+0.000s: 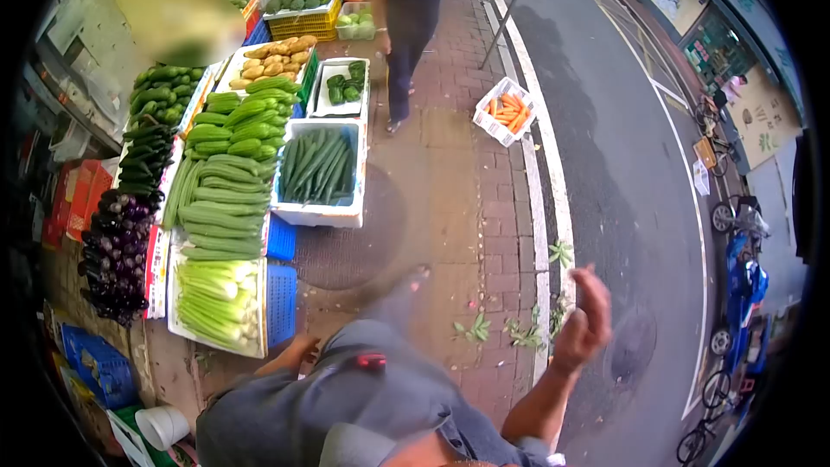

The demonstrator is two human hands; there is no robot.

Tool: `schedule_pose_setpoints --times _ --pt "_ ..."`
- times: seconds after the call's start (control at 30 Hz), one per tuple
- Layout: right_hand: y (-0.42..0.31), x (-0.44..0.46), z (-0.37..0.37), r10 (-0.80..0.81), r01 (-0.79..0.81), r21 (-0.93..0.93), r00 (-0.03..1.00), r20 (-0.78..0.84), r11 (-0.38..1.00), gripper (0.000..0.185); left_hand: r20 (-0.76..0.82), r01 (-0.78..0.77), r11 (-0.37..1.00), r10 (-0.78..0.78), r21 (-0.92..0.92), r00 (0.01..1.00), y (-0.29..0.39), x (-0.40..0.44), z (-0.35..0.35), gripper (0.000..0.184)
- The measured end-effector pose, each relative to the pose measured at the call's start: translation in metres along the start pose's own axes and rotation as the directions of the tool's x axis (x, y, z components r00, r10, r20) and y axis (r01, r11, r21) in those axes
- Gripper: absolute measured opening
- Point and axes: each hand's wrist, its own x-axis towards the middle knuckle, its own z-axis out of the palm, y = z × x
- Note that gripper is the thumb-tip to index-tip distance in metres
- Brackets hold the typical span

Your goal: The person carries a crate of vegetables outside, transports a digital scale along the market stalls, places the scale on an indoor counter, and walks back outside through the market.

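Your right hand (586,322) is loose and empty at 4 o'clock, left hand (301,351) (can't tell its grip) at 7, near celery (214,301) probably aligned to fit.

A walkway (450,182) of reddish brick and smoother tan paving ran beside a pale kerb (534,199). On it, close to the kerb, sat a white basket (489,132) of orange carrots (511,110). Loose green leaves (474,326) lay scattered on the bricks. Left of the walkway, a blue crate (281,304) stood beside a white tray (262,301) bearing pale green celery (216,298).
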Motion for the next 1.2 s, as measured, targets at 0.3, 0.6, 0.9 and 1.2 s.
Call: schedule_pose_setpoints --times 0.3,0.6,0.9,1.2 --pt "0.030 0.266 0.000 -0.737 0.776 0.182 0.631 -0.244 0.604 0.016 -0.029 -0.383 0.860 0.397 -0.337 0.917 0.412 -0.012 0.096 0.035" --pt "0.161 0.420 0.002 -0.592 0.661 0.437 0.747 -0.303 0.610 0.013 -0.118 -0.549 0.748 0.549 -0.374 0.828 0.638 -0.021 0.197 0.031" --pt "0.257 0.530 0.007 -0.022 -0.282 0.922 0.954 0.299 0.264 0.037 -0.090 0.074 0.907 -0.122 -0.415 0.988 0.532 0.052 0.319 0.030" --pt "0.356 0.658 0.058 -0.238 -0.443 0.897 0.871 0.430 0.001 0.040 -0.042 -0.165 0.845 0.167 -0.508 0.985 0.729 0.068 0.360 0.043"
